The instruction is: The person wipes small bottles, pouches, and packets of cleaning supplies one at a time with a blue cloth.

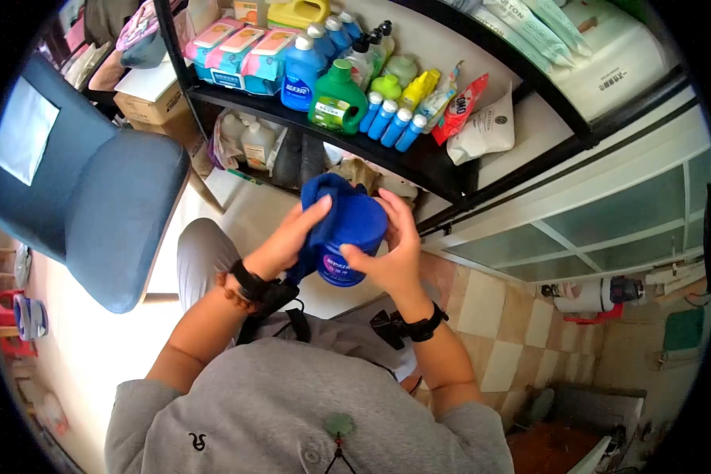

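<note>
A round blue tub [359, 221] with a blue lid and a printed label is held up in front of my lap. My right hand [397, 251] wraps round its right side, with the thumb on the front near the label. In my left hand [299, 229] is a dark blue cloth [319, 191], pressed against the tub's left side near the lid. Part of the cloth hangs down below the left palm. The tub's far side is hidden.
Ahead stands a black shelf [284, 110] with wet-wipe packs [227, 55], a blue bottle [300, 75], a green jug [338, 99] and several small blue bottles [397, 126]. A blue chair [122, 205] is at left, a glass-panelled door [608, 221] at right.
</note>
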A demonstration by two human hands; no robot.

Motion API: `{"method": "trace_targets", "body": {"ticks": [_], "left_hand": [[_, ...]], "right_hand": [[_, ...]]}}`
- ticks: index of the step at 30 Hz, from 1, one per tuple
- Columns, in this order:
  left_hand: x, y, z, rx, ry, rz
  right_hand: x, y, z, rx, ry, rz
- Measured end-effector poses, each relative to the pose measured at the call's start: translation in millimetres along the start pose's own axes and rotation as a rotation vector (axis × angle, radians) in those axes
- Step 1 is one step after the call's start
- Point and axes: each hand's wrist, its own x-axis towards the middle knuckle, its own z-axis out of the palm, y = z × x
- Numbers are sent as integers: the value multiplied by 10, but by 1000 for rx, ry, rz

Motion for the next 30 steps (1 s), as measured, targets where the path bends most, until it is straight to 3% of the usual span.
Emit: {"method": "trace_targets", "body": {"ticks": [2, 4, 6, 9, 12, 16, 19, 23, 26, 27, 30], "left_hand": [[-23, -174, -123, 376, -99, 296], [-13, -387, -223, 556, -52, 451], [-17, -475, -269, 582, -9, 435], [32, -403, -428, 289, -106, -2], [-4, -363, -583, -238, -37, -428], [64, -690, -492, -718, 113, -326], [151, -794, -564, -701, 49, -354], [160, -606, -426, -588, 51, -535], [134, -616, -516, -210, 47, -563], [107, -495, -378, -143, 15, -478], [96, -409, -268, -67, 206, -371]], "right_hand": [[36, 78, 23, 243, 51, 125], [71, 170, 61, 440, 148, 234], [76, 252, 84, 571, 225, 285], [87, 274, 129, 578, 320, 247], [89, 351, 172, 569, 317, 151], [109, 411, 144, 189, 116, -185], [156, 378, 53, -115, 0, -341], [252, 424, -148, -185, -64, -189], [355, 594, -278, -195, 43, -65], [401, 648, -358, -112, 101, -27], [610, 687, -697, 33, 305, -26]]}}
